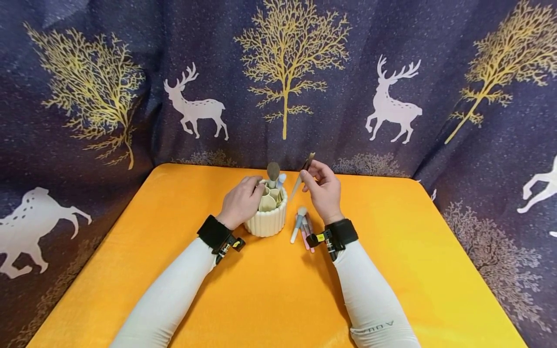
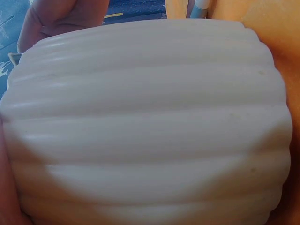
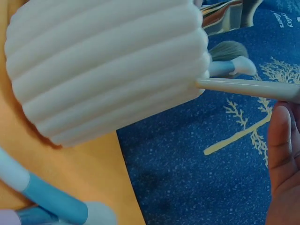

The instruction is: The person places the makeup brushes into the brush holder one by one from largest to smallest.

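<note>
A cream ribbed brush holder [image 1: 266, 224] with several compartments stands upright on the table. My left hand [image 1: 241, 202] holds it from the left, fingers at the rim; its ribbed wall [image 2: 150, 108] fills the left wrist view. To the right of the rim, my right hand [image 1: 325, 191] pinches a makeup brush [image 1: 296, 187], tilted, pale handle down and darker end up. In the right wrist view the handle [image 3: 248, 87] reaches to the rim; whether it touches cannot be told. A dark-bristled brush [image 1: 273, 170] and a pale-tipped brush [image 1: 282, 181] stand in the holder.
Right of the holder lie several makeup brushes, among them a blue-and-white brush [image 1: 298, 225] across pink-handled brushes [image 1: 305, 240]. An orange cloth [image 1: 261, 299] covers the table. A dark curtain [image 1: 309, 125] with deer and trees hangs behind its far edge.
</note>
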Demonstrator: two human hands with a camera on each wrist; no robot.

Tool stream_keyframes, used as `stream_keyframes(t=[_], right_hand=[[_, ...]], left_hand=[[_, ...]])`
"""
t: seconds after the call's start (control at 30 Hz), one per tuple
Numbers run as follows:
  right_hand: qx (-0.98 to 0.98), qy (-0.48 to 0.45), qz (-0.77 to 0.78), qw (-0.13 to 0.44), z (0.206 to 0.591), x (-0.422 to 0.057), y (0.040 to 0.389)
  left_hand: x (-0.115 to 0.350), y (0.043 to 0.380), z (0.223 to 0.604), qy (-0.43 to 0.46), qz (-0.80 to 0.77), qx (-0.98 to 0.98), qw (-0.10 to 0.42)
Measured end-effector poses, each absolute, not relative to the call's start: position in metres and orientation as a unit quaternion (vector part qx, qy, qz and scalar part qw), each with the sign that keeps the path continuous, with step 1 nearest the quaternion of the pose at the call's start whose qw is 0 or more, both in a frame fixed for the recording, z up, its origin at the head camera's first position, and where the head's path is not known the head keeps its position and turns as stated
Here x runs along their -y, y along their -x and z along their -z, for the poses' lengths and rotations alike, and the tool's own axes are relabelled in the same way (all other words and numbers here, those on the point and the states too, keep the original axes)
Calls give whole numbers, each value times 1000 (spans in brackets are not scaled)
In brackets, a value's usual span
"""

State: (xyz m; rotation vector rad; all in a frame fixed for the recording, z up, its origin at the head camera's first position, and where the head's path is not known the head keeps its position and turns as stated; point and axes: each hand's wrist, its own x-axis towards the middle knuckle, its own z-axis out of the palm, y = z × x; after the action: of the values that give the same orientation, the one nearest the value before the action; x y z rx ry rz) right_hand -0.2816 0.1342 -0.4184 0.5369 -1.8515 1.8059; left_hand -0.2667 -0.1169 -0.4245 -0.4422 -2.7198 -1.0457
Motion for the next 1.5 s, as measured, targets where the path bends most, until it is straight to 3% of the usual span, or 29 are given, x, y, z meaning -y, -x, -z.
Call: stream_keyframes(t=[1.5], right_hand=[[688,-234,-657,199,412,-128,277]], left_hand=[[116,266,424,149,353,919,96]])
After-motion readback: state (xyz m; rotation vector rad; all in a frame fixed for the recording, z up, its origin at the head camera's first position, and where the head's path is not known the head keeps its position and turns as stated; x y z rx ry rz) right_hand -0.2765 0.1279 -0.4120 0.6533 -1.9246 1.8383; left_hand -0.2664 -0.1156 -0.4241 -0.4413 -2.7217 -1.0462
